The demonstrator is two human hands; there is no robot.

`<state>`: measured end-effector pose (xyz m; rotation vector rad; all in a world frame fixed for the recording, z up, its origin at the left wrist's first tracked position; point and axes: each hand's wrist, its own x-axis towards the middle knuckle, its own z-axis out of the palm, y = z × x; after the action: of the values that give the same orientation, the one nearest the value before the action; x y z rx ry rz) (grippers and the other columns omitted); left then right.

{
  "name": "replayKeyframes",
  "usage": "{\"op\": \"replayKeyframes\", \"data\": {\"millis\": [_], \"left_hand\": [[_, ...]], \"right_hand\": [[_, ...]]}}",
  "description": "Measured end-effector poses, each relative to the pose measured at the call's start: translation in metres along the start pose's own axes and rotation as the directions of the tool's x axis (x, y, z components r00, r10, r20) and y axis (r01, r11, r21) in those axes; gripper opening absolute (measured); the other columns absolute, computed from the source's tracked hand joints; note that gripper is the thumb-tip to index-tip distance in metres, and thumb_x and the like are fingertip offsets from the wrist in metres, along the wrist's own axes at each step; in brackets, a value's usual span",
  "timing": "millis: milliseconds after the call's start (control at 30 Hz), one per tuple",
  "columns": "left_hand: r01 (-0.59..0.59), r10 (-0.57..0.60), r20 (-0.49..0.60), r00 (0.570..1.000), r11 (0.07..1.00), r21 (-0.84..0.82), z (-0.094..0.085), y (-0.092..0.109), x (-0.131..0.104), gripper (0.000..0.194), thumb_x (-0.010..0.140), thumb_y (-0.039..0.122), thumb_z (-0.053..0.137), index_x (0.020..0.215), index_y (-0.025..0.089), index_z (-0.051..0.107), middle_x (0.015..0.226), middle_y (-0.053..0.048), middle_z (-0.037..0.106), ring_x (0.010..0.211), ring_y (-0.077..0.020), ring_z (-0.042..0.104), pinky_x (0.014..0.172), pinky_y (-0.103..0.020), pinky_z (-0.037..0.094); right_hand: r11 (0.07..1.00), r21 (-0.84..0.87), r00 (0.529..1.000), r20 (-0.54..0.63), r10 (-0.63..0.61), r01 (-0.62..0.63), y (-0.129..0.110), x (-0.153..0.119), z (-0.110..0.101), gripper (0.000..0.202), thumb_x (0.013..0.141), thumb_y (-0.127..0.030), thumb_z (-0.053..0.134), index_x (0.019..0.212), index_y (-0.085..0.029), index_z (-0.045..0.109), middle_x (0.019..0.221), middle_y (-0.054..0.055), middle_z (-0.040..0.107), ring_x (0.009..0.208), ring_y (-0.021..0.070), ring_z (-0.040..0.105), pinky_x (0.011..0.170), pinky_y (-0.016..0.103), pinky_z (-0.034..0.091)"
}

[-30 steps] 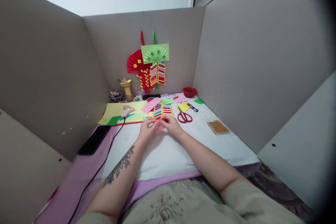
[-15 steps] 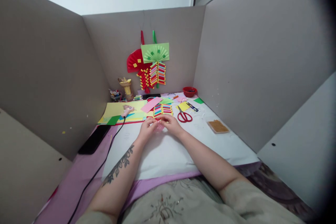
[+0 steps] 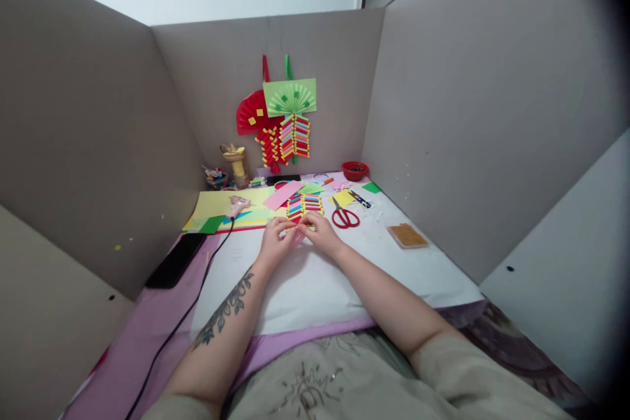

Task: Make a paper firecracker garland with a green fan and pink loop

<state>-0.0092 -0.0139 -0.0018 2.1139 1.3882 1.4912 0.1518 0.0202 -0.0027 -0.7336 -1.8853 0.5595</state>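
Note:
My left hand (image 3: 276, 239) and my right hand (image 3: 317, 234) meet over the white sheet (image 3: 295, 302), fingertips close together. Both pinch a small pink piece (image 3: 299, 236), mostly covered by the fingers. Just beyond my fingers lies a block of striped paper rolls (image 3: 305, 205) with yellow ends. A pink paper strip (image 3: 284, 195) rests beside it on the left. Red-handled scissors (image 3: 345, 216) lie right of my right hand.
A pink glue gun (image 3: 239, 206) lies on yellow paper (image 3: 211, 202), its cord running down left past a black tray (image 3: 177, 261). At right are a red bowl (image 3: 355, 170) and a brown box (image 3: 407, 235). Paper fans (image 3: 293, 98) hang on the grey partition.
My fingers have drawn slightly closer around the pink piece, and less of it shows. The whole view has shifted a little.

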Motion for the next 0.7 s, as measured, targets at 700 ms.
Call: {"op": "replayKeyframes", "data": {"millis": [700], "left_hand": [[-0.012, 0.012, 0.055, 0.998, 1.000, -0.007, -0.0003, 0.0032, 0.0014, 0.020, 0.084, 0.027, 0.050, 0.069, 0.020, 0.061, 0.078, -0.003, 0.061, 0.082, -0.0179, 0.055, 0.078, -0.032, 0.042]], "right_hand": [[0.993, 0.109, 0.999, 0.000, 0.047, -0.046, 0.0050, -0.0018, 0.0051, 0.011, 0.079, -0.021, 0.056, 0.087, -0.021, 0.063, 0.083, 0.003, 0.062, 0.082, 0.0180, 0.054, 0.076, 0.032, 0.043]]}}
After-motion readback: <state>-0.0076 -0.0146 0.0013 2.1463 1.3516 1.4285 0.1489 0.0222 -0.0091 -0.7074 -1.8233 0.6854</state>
